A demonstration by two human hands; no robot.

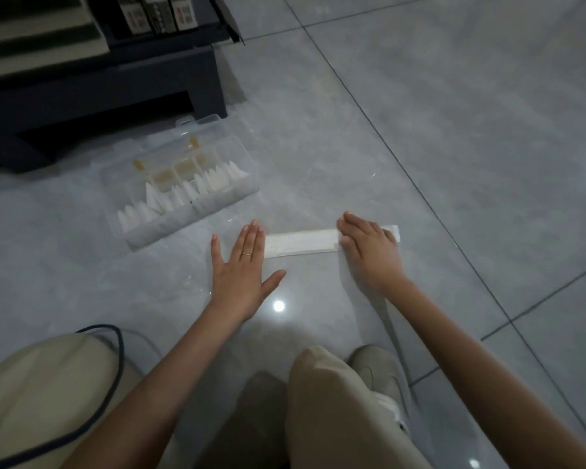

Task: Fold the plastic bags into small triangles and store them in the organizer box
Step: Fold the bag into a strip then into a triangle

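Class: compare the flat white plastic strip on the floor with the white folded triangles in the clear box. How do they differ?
The long white plastic strip lies flat on the floor; the white folded triangles stand in the clear plastic box. The strip is long, the triangles short and pointed. Both are white.

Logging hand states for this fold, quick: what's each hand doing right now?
Left hand: open, fingers straight, flat by the left end of the folded bag strip.
Right hand: fingers curled, pinching the strip near its right end.
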